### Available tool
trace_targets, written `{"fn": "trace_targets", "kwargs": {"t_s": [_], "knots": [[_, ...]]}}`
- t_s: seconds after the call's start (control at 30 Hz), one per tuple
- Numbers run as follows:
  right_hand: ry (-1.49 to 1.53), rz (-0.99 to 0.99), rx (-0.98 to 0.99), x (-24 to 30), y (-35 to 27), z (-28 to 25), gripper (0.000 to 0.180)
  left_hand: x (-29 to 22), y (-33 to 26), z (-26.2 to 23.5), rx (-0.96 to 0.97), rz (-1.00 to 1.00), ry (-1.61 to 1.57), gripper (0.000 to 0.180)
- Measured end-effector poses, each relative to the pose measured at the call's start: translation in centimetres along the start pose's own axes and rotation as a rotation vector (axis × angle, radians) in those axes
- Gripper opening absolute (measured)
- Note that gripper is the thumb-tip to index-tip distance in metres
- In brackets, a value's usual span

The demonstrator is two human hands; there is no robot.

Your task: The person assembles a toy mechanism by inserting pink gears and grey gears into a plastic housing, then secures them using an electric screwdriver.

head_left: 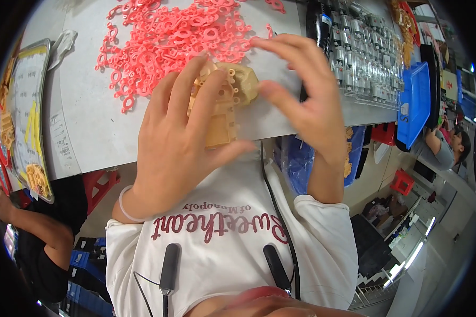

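Note:
A cream plastic housing (220, 129), with a rectangular recess and small round posts, sits near the table's front edge. My left hand (177, 127) lies over its left side, fingers bent across it and thumb by its lower edge, holding it steady. A smooth yellowish lump (247, 84) shows at the housing's right; its material is unclear. My right hand (307, 87) hovers to the right, thumb and fingers spread wide. Its index fingertip is at the edge of a heap of pink plastic ring-shaped pieces (182, 34); I cannot tell whether it touches one.
Clear trays of small metal cylinders (367, 50) stand at the right, beside a black object (318, 31). Beyond them is a blue bin (413, 105). A framed sheet (31, 105) lies at the left. Co-workers sit at both sides. A blue bag (296, 161) hangs below the table edge.

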State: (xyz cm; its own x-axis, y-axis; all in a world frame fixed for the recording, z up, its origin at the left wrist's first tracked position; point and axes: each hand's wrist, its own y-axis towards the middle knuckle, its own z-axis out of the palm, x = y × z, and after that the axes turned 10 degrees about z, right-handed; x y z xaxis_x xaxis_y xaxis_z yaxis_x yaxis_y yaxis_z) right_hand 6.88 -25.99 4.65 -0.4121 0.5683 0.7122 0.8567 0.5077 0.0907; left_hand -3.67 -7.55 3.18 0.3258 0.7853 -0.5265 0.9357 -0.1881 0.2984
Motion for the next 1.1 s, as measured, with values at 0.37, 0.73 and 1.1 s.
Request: {"fn": "trace_targets", "kwargs": {"t_s": [0.37,0.73,1.1], "knots": [[-0.243,0.305,-0.59,-13.1,-1.8,-13.7,0.03,-0.4,1.2,1.2,-0.021,-0.019,0.125,0.089],[-0.625,0.392,-0.457,-14.0,-0.9,-14.5,0.031,-0.4,1.3,0.2,0.053,-0.038,0.009,0.093],[-0.396,0.622,-0.556,-13.7,-2.9,-16.7,0.022,0.8,1.4,0.0,0.058,0.023,-0.063,0.084]]}}
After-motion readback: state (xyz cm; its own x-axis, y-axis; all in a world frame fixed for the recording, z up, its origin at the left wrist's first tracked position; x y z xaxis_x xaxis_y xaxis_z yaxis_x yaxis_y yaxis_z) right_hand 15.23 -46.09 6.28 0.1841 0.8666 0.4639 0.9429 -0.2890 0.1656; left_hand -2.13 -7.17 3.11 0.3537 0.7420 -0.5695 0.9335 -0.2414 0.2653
